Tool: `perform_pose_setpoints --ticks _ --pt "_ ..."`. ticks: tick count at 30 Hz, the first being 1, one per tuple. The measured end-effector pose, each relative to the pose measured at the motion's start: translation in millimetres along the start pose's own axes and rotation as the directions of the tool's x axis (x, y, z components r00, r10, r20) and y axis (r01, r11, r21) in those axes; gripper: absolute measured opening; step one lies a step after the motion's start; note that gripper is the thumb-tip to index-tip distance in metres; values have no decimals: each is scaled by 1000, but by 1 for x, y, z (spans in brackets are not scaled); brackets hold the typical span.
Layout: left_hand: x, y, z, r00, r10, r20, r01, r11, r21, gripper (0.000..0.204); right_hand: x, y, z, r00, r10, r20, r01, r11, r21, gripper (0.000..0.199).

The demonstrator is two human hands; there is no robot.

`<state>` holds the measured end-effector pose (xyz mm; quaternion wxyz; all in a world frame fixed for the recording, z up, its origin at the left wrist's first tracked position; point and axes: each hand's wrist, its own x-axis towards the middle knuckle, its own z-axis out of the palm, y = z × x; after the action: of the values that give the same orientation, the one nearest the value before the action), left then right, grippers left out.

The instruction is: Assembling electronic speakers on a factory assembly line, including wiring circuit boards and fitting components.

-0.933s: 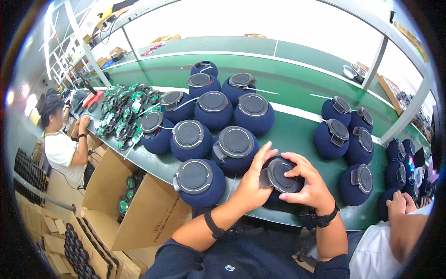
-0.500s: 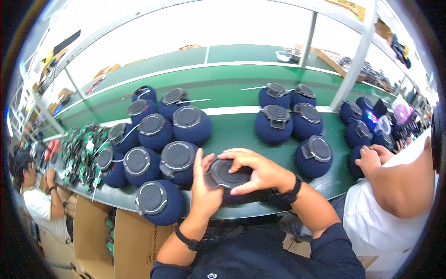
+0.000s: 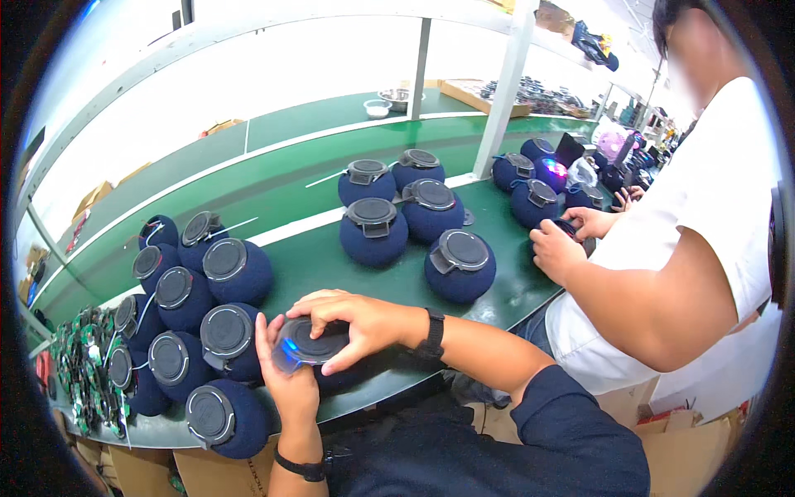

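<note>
At the table's near edge I hold a round speaker [image 3: 321,345] with a dark disc-shaped face turned up. My left hand [image 3: 286,377] supports its left side, the fingers up along the rim. My right hand [image 3: 364,321] curls over the far and right side, one finger pressing on the disc. A blue light shows at the disc's left edge. Most of the body below is hidden by my hands. Left of it sits a navy fabric ball speaker [image 3: 228,335], and another navy speaker [image 3: 226,414] stands nearer to me.
Several more navy speakers [image 3: 373,236] stand in groups on the green table [image 3: 323,273]. A heap of green circuit boards [image 3: 83,373] lies at the left end. On the right a co-worker in a white shirt [image 3: 638,306] handles another speaker. A grey frame post [image 3: 503,91] rises behind.
My view has swung right, so the table things sit farther left and more of the co-worker shows. A blue light now glows on the speaker, which both hands still hold.
</note>
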<state>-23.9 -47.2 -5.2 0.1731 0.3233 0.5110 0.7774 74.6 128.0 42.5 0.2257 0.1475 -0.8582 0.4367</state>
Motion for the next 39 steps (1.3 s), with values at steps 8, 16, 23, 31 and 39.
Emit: perform_pose_setpoints --ticks 8,16,23,31,39 --pt "1 -7 -3 999 7 45 -3 996 -93 93 1 -3 0 1000 5 -6 -5 1000 -8 51" --pt "-2 -14 -2 999 42 26 -38 989 -140 79 6 1 2 996 -86 -7 86 996 15 55" --pt "-6 -11 -6 995 95 40 -98 991 87 49 3 -1 3 998 5 -66 -4 1000 12 58" --pt "-8 -9 -7 991 112 76 -127 966 225 47 -5 -17 0 992 8 -125 -33 979 -203 54" --pt "-8 -10 -7 988 136 76 -150 958 246 54 -4 -15 -1 994 -5 -112 -21 974 -227 51"
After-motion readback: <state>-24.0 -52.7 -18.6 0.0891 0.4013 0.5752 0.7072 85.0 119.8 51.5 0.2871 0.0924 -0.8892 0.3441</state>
